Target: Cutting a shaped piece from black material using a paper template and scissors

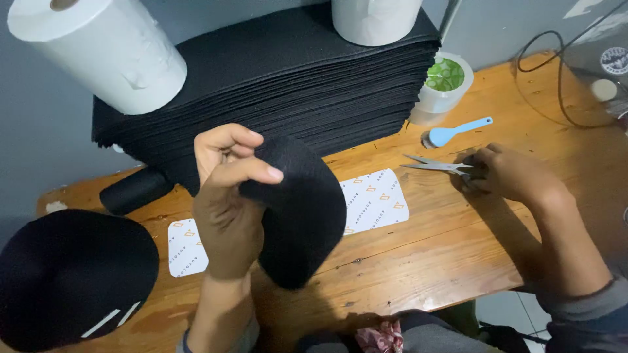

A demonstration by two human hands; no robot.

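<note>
My left hand is raised over the wooden table and grips a rounded piece of black fabric by its upper edge, thumb on top. The piece hangs down in front of a white patterned card lying flat on the table. My right hand rests on the table to the right and is closed on the handles of small metal scissors, whose blades point left.
A tall stack of black fabric sheets fills the back, with two white paper rolls on it. A tape roll, a blue scoop-shaped tool, a black roll, cables and a black cap lie around.
</note>
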